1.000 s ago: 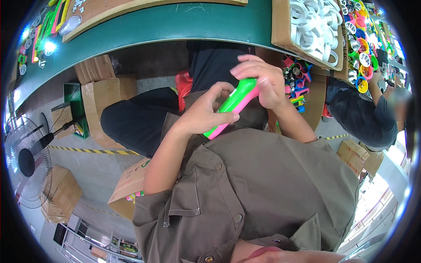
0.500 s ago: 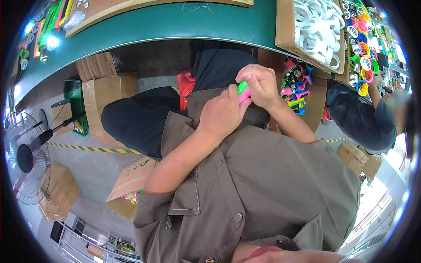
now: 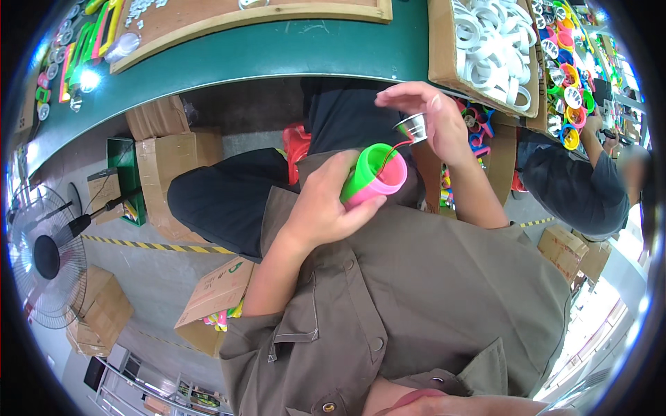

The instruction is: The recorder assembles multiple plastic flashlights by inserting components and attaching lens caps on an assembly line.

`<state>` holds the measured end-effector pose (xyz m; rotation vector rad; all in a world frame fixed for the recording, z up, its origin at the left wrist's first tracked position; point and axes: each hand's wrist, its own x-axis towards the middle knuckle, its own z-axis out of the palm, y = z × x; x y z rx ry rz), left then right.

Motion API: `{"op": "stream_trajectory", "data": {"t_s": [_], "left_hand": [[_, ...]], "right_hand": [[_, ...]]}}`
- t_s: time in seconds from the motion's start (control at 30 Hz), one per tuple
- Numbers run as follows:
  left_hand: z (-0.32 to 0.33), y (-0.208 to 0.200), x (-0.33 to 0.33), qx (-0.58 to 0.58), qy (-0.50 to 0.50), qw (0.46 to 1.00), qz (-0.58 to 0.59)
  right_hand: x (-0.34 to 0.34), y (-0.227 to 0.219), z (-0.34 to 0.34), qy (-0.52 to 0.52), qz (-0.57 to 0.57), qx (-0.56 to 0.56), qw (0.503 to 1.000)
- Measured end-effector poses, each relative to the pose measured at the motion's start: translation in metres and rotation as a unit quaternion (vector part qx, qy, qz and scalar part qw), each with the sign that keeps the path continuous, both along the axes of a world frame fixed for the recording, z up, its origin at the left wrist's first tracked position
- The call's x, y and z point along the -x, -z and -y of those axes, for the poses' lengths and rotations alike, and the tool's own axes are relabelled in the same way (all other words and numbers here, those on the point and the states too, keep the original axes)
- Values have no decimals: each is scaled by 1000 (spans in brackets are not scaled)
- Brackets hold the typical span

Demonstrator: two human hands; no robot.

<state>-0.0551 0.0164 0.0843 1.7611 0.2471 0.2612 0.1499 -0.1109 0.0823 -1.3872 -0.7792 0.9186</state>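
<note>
My left hand [image 3: 324, 206] is wrapped round a flared green-and-pink plastic cup-shaped casing [image 3: 355, 187], its open mouth tilted up to the right. Out of that mouth runs a thin red wire [image 3: 393, 150] to a small silver reflector cup [image 3: 414, 128]. The reflector sits just above the casing, against the thumb side of my right hand [image 3: 444, 125]. That hand's fingers stretch leftward over the reflector, apart from the thumb, and no firm grip on it shows. The inside of the casing is mostly hidden.
A green table [image 3: 305, 47] curves ahead, bearing a wood-edged board [image 3: 277, 12] and a carton of white rings [image 3: 451, 66]. Colourful casings [image 3: 477, 128] fill a box below. A fan [image 3: 47, 256] and cartons [image 3: 166, 177] stand left; another person [image 3: 569, 184] works at right.
My hands have come apart from a closed grip on the casing. The casing's mouth now shows, with the silver reflector and red wire outside it. My right hand has moved up and right.
</note>
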Motion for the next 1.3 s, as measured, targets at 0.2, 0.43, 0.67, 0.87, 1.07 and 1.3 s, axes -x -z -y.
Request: {"op": "stream_trajectory", "data": {"t_s": [0.2,0.43,0.67,0.87,1.07,1.3], "left_hand": [[-7,-25,1,14,8,999,-37],[-3,-27,7,-26,-59,998,-14],[9,-14,8,-67,-125,988,66],[18,-1,1,-180,-240,922,245],[18,15,12,-184,-211,930,239],[15,13,10,-171,-213,931,241]], "right_hand": [[33,5,-22,-42,-374,-155,914],[38,-56,-36,-81,0,-113,990],[62,-73,-44,-212,487,-59,845],[65,-53,-39,-213,250,-92,940],[73,-33,-35,-154,130,-134,970],[93,-26,-22,-70,-136,-100,983]]}}
